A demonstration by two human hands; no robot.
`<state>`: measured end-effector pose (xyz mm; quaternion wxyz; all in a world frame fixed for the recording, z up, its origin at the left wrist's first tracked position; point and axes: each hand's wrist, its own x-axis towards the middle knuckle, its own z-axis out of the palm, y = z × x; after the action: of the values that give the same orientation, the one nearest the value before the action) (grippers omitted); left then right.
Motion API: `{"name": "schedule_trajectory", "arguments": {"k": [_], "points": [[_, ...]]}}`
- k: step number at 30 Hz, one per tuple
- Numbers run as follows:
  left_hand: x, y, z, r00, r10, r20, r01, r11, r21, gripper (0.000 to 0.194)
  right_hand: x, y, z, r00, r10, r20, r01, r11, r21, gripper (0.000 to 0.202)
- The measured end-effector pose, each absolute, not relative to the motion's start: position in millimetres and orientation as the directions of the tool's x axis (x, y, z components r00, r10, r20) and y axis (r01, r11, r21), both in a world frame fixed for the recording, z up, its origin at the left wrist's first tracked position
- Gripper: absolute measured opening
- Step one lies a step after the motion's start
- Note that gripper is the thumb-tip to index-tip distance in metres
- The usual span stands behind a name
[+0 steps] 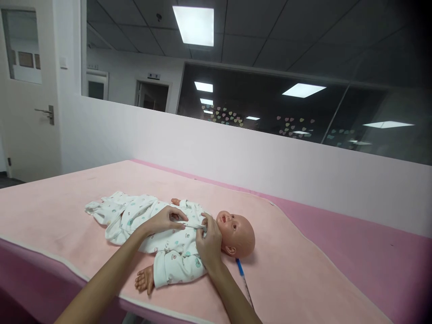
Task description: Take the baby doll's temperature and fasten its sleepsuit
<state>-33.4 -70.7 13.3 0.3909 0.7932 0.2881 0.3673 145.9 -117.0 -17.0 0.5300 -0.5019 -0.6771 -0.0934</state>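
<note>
At frame centre, left hand and right hand each pinch closed on the doll's romper; no readable writing.

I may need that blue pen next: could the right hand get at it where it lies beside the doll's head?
Probably yes. The pen lies bare on the pink mat just beside the right hand, with nothing over it; that hand is now pinching the doll's collar.

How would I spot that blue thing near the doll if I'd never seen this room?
Find the pink blanket covering the table, then the baby doll lying on it. Just below the doll's head, beside the person's right hand, lies a thin blue pen-like stick, the only blue item there.
</note>
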Motion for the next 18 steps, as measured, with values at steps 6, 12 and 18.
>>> {"name": "schedule_trajectory", "arguments": {"k": [6,12,18], "points": [[-33.3,-71.1,14.2,0.579,0.734,0.353,0.17,-0.533,0.829,0.022,146.4,-119.4,-16.3,0.08,0.618,0.782,0.754,0.475,-0.453,0.036],[-33.8,-72.7,15.4,0.616,0.695,0.37,0.17,-0.576,0.799,0.027,147.1,-119.9,-16.7,0.081,0.62,0.78,0.747,0.48,-0.459,0.033],[-33.3,-70.4,13.7,0.543,0.709,0.449,0.245,-0.646,0.723,0.023,144.4,-123.4,-14.0,0.041,0.576,0.817,0.763,0.509,-0.398,0.019]]}}
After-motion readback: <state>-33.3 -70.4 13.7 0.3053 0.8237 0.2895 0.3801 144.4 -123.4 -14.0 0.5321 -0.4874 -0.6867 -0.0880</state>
